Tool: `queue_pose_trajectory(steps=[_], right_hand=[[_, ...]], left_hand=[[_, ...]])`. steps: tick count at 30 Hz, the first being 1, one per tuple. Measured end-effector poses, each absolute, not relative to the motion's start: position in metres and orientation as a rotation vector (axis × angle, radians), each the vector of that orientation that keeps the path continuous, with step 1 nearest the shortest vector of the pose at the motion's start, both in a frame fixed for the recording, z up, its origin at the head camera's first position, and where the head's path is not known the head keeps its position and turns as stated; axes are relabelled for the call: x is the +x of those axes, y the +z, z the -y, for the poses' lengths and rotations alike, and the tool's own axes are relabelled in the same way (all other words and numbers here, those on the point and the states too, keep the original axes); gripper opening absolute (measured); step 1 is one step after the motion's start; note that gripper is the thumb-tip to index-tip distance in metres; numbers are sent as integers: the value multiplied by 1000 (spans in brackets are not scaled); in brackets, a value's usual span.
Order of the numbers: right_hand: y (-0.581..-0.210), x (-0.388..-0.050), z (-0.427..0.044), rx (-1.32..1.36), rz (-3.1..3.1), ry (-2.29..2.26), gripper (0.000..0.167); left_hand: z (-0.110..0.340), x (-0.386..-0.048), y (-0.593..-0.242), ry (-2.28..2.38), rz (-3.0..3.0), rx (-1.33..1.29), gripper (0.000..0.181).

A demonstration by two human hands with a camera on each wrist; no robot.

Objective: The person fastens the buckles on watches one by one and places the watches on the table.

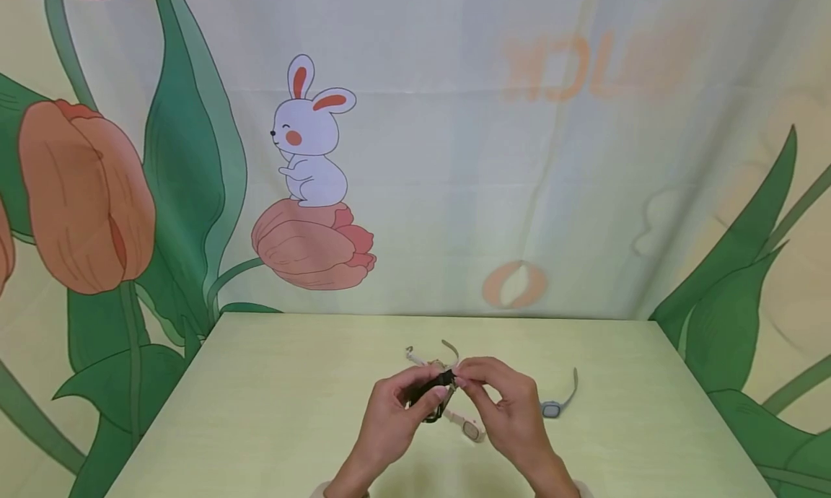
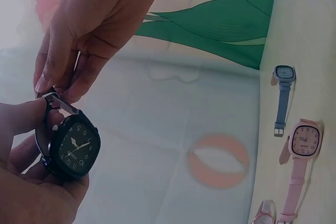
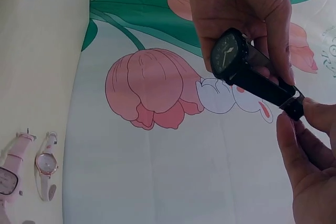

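Note:
A black wristwatch (image 2: 76, 148) with a squarish dark dial and pale numerals is held above the table. My left hand (image 1: 392, 415) grips it by the case and strap, its thumb on the near side. With thumb and fingertips, my right hand (image 1: 509, 404) pinches the strap end by the buckle. The strap (image 3: 262, 87) forms a loop, its ends meeting between the two hands. Fingertips hide part of the buckle, so I cannot tell whether it is fastened.
Below the hands lie a pink square watch (image 2: 306, 139) and a slim watch with a round dial (image 3: 46, 164). A blue watch (image 1: 552, 409) lies to the right on the pale table (image 1: 292, 411). Behind hangs a printed curtain (image 1: 422, 159).

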State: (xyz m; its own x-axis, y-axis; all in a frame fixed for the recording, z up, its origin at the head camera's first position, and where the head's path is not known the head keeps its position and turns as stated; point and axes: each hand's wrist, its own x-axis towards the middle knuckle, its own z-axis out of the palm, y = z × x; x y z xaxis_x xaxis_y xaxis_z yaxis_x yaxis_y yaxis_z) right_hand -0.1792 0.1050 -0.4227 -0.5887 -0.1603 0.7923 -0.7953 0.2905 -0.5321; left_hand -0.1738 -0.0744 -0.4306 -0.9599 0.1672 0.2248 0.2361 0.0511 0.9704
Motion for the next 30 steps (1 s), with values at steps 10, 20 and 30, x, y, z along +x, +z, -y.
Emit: queue_pose_trajectory(steps=[10, 20, 30], right_hand=[[-428, -173, -98, 739, 1950, 1520, 27], [-427, -173, -97, 777, 1880, 1442, 23], [-426, -173, -98, 827, 1915, 1224, 22]], left_hand=[[73, -172, -430, -2154, 2184, -403, 23], [75, -171, -431, -2159, 2178, -421, 24], [76, -170, -433, -2095, 2176, -448, 20]])
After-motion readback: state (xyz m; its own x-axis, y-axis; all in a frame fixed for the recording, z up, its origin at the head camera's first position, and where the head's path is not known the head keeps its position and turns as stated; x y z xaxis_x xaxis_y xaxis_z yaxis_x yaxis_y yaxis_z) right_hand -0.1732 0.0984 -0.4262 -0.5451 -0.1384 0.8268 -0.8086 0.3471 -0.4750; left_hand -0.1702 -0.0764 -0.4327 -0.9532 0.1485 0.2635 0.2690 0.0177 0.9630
